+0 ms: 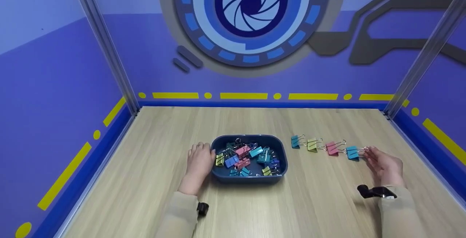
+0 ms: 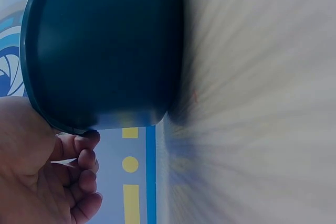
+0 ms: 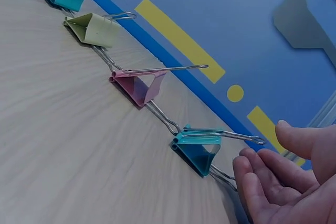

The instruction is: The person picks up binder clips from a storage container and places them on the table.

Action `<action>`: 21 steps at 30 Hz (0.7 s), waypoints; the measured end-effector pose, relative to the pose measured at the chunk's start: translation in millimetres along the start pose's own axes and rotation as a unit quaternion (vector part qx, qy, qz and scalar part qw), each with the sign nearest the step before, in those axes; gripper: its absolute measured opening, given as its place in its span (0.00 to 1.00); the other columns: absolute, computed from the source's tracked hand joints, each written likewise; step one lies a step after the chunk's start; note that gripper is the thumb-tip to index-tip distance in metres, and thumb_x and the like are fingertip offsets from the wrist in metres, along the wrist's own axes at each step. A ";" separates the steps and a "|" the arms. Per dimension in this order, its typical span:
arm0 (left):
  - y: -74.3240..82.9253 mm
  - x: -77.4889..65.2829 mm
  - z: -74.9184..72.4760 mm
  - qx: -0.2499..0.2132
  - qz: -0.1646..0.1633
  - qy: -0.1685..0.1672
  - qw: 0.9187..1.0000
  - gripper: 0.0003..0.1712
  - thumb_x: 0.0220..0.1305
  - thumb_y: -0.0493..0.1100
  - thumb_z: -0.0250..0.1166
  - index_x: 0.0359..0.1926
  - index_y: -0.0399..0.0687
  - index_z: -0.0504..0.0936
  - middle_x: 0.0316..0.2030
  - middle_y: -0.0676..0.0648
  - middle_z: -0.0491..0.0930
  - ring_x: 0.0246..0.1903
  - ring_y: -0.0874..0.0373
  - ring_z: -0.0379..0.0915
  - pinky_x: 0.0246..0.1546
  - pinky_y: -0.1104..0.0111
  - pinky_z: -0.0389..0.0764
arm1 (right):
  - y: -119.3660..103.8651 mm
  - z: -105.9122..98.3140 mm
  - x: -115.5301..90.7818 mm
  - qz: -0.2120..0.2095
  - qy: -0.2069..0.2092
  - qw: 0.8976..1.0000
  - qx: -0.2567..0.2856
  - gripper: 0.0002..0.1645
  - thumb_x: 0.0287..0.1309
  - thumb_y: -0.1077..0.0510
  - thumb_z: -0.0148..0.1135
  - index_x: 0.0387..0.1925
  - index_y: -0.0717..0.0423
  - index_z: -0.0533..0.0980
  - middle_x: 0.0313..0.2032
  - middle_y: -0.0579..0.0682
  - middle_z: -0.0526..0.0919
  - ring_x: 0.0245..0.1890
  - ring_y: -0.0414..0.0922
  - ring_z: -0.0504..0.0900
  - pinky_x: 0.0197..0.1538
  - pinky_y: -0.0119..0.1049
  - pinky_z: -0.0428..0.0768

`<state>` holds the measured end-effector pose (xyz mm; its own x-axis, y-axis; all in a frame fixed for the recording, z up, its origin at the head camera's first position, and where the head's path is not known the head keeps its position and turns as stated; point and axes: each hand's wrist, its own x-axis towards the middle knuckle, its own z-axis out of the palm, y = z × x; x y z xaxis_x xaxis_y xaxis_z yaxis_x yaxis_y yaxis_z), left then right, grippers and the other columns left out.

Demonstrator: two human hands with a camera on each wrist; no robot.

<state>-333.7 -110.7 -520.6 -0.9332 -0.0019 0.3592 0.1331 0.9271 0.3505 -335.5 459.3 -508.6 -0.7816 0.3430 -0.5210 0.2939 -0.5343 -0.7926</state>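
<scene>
Clips in the tray overlapped; lower ones were partly hidden, their number uncountable. Left wrist view: tray was cut by the top edge, left grip by the left; worktop was blurred. Right wrist view: right grip ran off the right edge. Head view: sleeves were cut at bottom.

Four clips outside one box
</scene>
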 end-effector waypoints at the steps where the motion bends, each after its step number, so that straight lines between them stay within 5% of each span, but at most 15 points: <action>1: -0.1 0.2 0.1 0.001 0.001 0.000 1.000 0.14 0.70 0.45 0.61 0.43 0.36 0.81 0.43 0.36 0.81 0.48 0.38 0.75 0.48 0.49 0.72 | -0.8 -0.9 -0.4 0.000 0.000 1.000 0.003 0.17 0.67 0.58 0.64 0.21 0.50 0.87 0.23 0.45 0.89 0.28 0.39 0.90 0.37 0.30 0.85; 8: 0.7 -0.2 -0.9 -0.001 -0.003 -0.007 1.000 0.15 0.71 0.46 0.61 0.44 0.36 0.81 0.44 0.35 0.81 0.48 0.39 0.75 0.49 0.49 0.72 | -7.5 -7.7 -8.9 0.007 -0.001 1.000 0.024 0.15 0.65 0.57 0.66 0.21 0.50 0.86 0.26 0.45 0.90 0.30 0.40 0.90 0.42 0.31 0.86; 12: 1.0 -0.7 -1.2 0.000 0.001 -0.002 1.000 0.15 0.70 0.45 0.61 0.43 0.36 0.81 0.44 0.35 0.82 0.48 0.38 0.75 0.48 0.49 0.73 | -10.9 -7.2 -15.8 -0.032 -0.001 0.999 0.011 0.13 0.65 0.57 0.67 0.23 0.47 0.85 0.25 0.42 0.89 0.29 0.37 0.88 0.39 0.28 0.84; 15: 1.1 -0.7 -1.3 0.003 0.006 0.006 1.000 0.14 0.69 0.45 0.61 0.43 0.36 0.82 0.43 0.35 0.82 0.47 0.38 0.75 0.47 0.49 0.73 | -14.8 -1.2 -21.2 -0.069 -0.002 0.998 -0.004 0.08 0.65 0.56 0.67 0.28 0.46 0.83 0.25 0.38 0.89 0.28 0.34 0.88 0.58 0.28 0.81; 18: 1.6 -0.4 -1.2 0.004 0.003 0.006 1.000 0.14 0.70 0.45 0.61 0.43 0.36 0.82 0.43 0.36 0.82 0.47 0.39 0.75 0.48 0.49 0.73 | -19.3 10.5 -27.8 -0.092 -0.003 0.996 -0.007 0.02 0.67 0.55 0.65 0.36 0.46 0.80 0.26 0.36 0.89 0.28 0.31 0.87 0.75 0.34 0.63; 19: 1.8 -0.3 -1.0 0.004 0.001 0.004 1.000 0.14 0.70 0.45 0.61 0.44 0.36 0.82 0.43 0.36 0.82 0.48 0.39 0.75 0.48 0.49 0.73 | -20.4 15.4 -30.4 -0.100 -0.003 0.995 -0.010 0.03 0.67 0.55 0.65 0.39 0.47 0.78 0.26 0.35 0.88 0.29 0.31 0.87 0.77 0.36 0.56; 21: 2.2 0.1 -0.7 0.002 -0.004 -0.002 1.000 0.15 0.71 0.46 0.61 0.44 0.36 0.82 0.44 0.36 0.82 0.48 0.39 0.75 0.48 0.50 0.73 | -21.3 25.5 -36.2 -0.120 -0.007 0.993 -0.015 0.07 0.68 0.55 0.64 0.45 0.47 0.76 0.27 0.34 0.88 0.30 0.30 0.87 0.77 0.35 0.56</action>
<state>-333.2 -108.9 -519.2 -0.9358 -0.0068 0.3524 0.1249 0.9286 0.3493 -327.5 438.6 -464.8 -0.8385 0.4465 -0.3123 0.1152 -0.4149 -0.9026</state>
